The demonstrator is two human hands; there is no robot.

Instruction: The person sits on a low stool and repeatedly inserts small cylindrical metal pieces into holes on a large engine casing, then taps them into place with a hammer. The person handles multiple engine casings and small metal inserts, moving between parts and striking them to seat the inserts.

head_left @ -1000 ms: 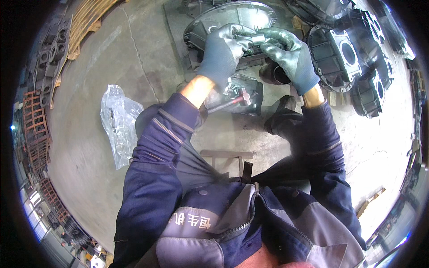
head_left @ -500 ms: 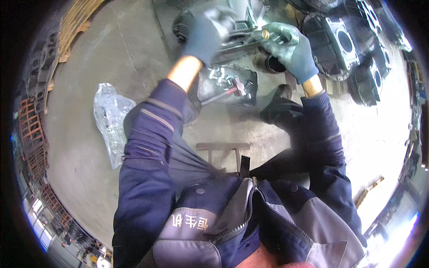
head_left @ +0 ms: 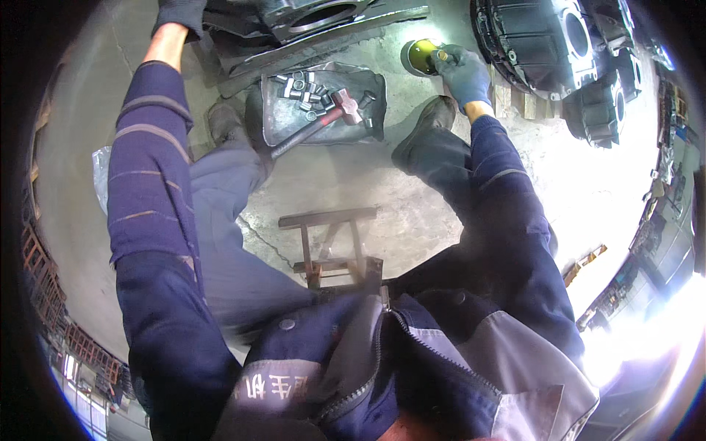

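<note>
My right hand (head_left: pixel 465 73), in a grey glove, is closed around a small round-ended piece with a brass-coloured end (head_left: pixel 440 55). It is at the rim of a round can (head_left: pixel 409 62) with a yellow-green inside. My left hand (head_left: pixel 180 15), gloved too, is at the top left beside a dark metal casting (head_left: pixel 276 20); its fingers are hidden. Between my feet and the casting lies a shallow tray (head_left: pixel 276 121) holding several short metal sleeves (head_left: pixel 300 85), a dark bolt (head_left: pixel 367 98) and a hammer (head_left: pixel 346 107).
Several dark housings (head_left: pixel 533 44) with round openings stand at the far right, one on wooden pieces (head_left: pixel 515 103). A low metal-framed stool (head_left: pixel 327 218) is between my legs. Clear plastic wrap (head_left: pixel 101 176) lies on the floor at the left.
My left hand has moved left, away from the middle of the casting. My right hand has come down to the can with the small piece. The view has shifted, showing the tray more fully.
</note>
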